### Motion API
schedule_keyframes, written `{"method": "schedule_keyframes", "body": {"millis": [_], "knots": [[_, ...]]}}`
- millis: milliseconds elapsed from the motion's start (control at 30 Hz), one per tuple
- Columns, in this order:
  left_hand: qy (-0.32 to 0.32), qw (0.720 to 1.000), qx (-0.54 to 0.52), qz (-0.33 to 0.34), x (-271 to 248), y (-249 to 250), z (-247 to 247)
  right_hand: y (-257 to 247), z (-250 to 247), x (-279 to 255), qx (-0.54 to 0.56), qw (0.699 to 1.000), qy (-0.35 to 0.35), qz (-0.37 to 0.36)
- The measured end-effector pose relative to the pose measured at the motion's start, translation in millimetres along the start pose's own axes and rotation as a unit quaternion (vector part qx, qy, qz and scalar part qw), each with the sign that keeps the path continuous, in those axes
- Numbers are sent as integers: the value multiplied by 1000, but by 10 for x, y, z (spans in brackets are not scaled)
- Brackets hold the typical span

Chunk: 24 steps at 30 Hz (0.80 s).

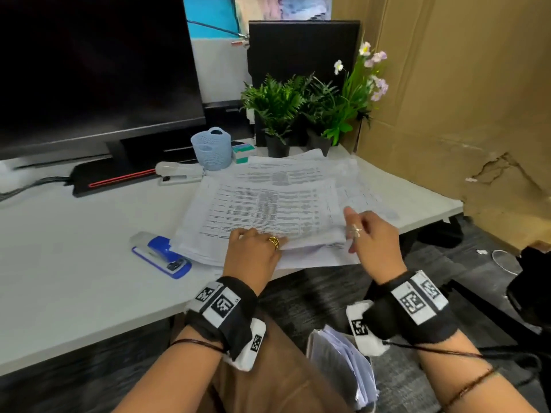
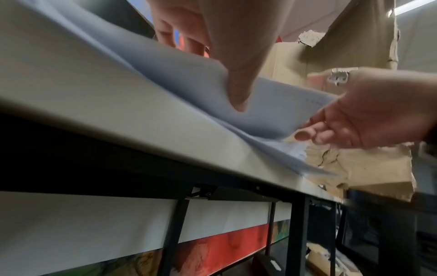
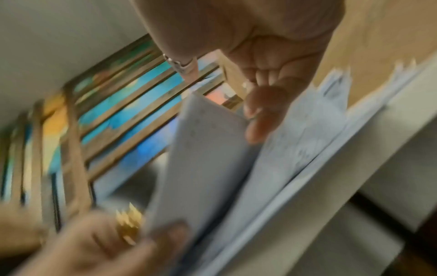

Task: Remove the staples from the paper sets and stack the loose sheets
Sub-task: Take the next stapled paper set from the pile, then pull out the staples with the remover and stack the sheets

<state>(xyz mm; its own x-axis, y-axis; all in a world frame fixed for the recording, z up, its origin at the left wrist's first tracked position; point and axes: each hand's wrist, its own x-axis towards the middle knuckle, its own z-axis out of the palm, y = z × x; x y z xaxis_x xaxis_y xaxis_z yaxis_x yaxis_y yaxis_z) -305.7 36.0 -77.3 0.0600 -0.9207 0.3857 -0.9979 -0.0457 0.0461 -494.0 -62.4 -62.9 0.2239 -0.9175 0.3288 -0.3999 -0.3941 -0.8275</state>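
A pile of printed paper sets (image 1: 268,210) lies spread on the white desk (image 1: 74,263). My left hand (image 1: 253,245) pinches the near edge of the top sheets and lifts them. In the left wrist view its thumb is under the raised paper (image 2: 165,74) and its fingers (image 2: 184,44) are on top. My right hand (image 1: 363,234) is at the lifted right corner, fingers loose, fingertips (image 2: 302,134) touching the sheet's edge. The blurred right wrist view shows the raised sheets (image 3: 208,158) between both hands. No staple is visible.
A blue stapler (image 1: 161,254) lies left of the pile. A white stapler (image 1: 179,172) and blue basket (image 1: 211,147) sit behind it. Monitor (image 1: 89,70), potted plants (image 1: 298,108) and cardboard (image 1: 447,114) ring the desk. More papers (image 1: 343,362) rest on my lap.
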Motion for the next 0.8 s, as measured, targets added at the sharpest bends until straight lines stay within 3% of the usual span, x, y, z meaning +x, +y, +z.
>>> {"method": "schedule_keyframes", "body": {"millis": [67,133,300,567,667,800], "knots": [[-16,1000,-5,9,-70,-22,20,-89,43,42,155,976,-72,135],[-14,1000,-16,19,-108,-60,52,-112,133,40,213,949,-126,195],[-48,997,-55,3,-196,-187,-41,-84,259,-35,145,981,-110,64],[101,989,-75,-74,-213,-593,-650,-638,290,87,263,955,-103,-85],[131,987,-54,-81,-244,-688,-994,-951,381,194,266,941,-170,-122],[104,989,20,-105,-350,-715,-1323,-1425,669,312,221,903,-331,-159]]}}
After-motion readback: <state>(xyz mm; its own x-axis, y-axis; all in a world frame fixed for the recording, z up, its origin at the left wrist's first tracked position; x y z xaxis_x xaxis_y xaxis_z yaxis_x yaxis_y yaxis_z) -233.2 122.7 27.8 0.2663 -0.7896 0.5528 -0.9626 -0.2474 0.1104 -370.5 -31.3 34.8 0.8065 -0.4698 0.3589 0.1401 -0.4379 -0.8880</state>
